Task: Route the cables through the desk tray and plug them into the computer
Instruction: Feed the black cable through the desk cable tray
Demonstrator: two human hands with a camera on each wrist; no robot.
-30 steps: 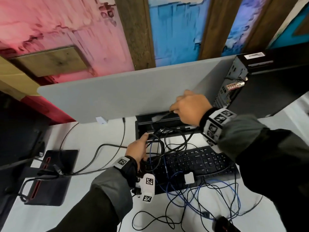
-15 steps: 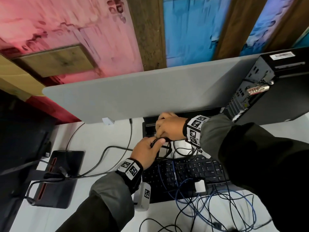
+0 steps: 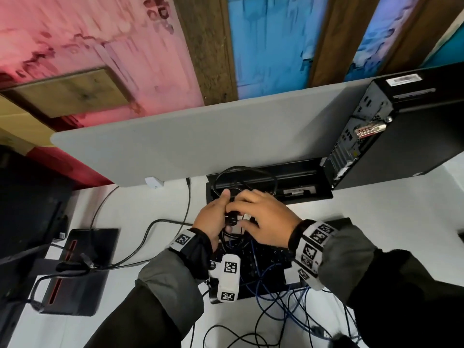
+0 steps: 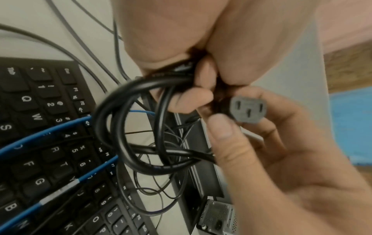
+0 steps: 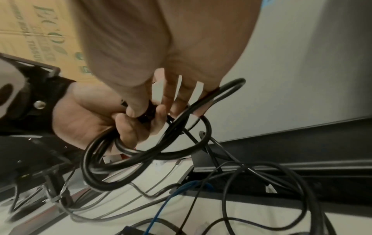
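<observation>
A thick black power cable (image 4: 101, 117) is wound in a coil, and my left hand (image 3: 213, 219) grips that coil in curled fingers. My right hand (image 3: 261, 219) pinches the cable's plug (image 4: 248, 109) between thumb and fingers; its grey three-slot face points at the left wrist camera. Both hands meet just in front of the black desk tray (image 3: 301, 177), a recessed slot at the desk's back edge. One loop of the cable (image 3: 241, 167) arches over the tray's left end. The black computer tower (image 3: 414, 146) stands to the right, its rear ports facing the tray.
A black keyboard (image 3: 266, 262) lies under my wrists, crossed by blue network cables (image 4: 50, 132) and thin black leads. More tangled cables (image 3: 263, 305) lie at the near desk edge. A grey partition (image 3: 200, 141) closes the back. A monitor base (image 3: 82, 272) sits left.
My right hand left the tray's right part and came to my left hand. It now pinches the plug while the left hand keeps the coil, and a cable loop has risen over the tray.
</observation>
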